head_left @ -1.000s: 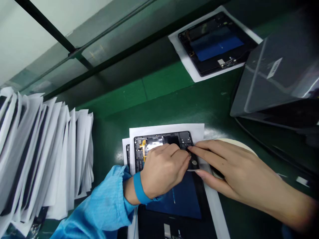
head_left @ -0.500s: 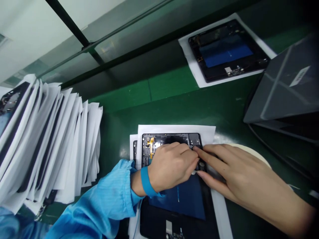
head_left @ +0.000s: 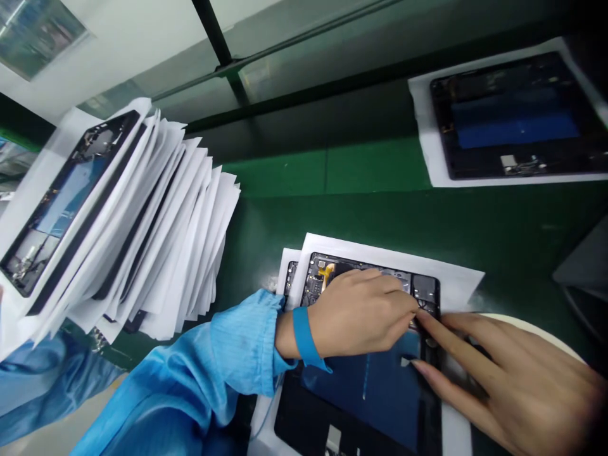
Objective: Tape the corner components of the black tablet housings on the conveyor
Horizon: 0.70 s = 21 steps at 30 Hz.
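Observation:
An opened tablet [head_left: 361,405], its circuit parts and blue inner panel exposed, lies on a white sheet [head_left: 456,278] in front of me. My left hand [head_left: 361,310], with a blue wristband [head_left: 304,335], reaches across it. Its fingers are curled and pressed together near the tablet's upper right side; whatever they pinch is hidden. From the right comes my right hand [head_left: 494,361], index finger and thumb apart. The index tip meets the left fingertips at the tablet's edge. A small whitish tab [head_left: 406,362] shows by the thumb tip. An orange flex cable [head_left: 327,272] shows at upper left.
At left leans a tall stack of white sheets [head_left: 190,209] with tablets between them, an opened tablet [head_left: 71,196] on top. Another opened tablet [head_left: 517,120] rests on paper at the back right. A grey box [head_left: 584,259] stands at the right edge of the green table [head_left: 294,209].
The view has turned left, so everything sits further right and more of the stack shows. Both hands stay at the same upper right part of the tablet, with little change in their grip.

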Each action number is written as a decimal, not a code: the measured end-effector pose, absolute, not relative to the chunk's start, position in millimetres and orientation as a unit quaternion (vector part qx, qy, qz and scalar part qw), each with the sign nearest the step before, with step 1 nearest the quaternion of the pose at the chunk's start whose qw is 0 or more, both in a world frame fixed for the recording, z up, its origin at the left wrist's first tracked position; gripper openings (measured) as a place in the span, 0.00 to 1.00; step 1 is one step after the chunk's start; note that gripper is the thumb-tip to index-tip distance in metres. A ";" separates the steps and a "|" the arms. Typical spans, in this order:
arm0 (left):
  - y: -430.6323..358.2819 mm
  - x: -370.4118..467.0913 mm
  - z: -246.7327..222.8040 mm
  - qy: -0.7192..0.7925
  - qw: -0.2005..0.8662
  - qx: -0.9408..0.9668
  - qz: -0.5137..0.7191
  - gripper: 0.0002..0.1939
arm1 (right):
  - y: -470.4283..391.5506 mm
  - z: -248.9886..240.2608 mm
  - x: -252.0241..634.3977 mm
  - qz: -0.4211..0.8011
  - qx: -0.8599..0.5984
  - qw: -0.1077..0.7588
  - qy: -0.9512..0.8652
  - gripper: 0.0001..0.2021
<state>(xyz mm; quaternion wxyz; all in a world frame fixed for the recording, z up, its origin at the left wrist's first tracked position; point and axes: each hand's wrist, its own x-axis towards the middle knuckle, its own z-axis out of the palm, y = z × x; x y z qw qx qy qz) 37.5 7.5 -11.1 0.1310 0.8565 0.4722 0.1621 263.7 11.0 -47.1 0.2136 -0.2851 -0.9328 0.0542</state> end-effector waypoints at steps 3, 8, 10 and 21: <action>8.3 36.1 -10.5 0.458 0.132 0.864 0.161 0.13 | 12.3 -43.9 262.3 0.027 -0.286 0.209 -0.935 0.19; 8.8 35.4 -11.7 0.453 0.126 0.867 0.167 0.14 | 19.8 -37.2 260.1 0.029 -0.261 0.245 -0.933 0.17; 8.9 35.5 -13.1 0.455 0.120 0.866 0.171 0.14 | 22.1 -33.9 258.9 0.048 -0.256 0.250 -0.933 0.16; 13.9 34.8 -11.4 0.457 0.131 0.857 0.197 0.11 | 28.9 -14.6 251.7 0.077 -0.294 0.217 -0.928 0.12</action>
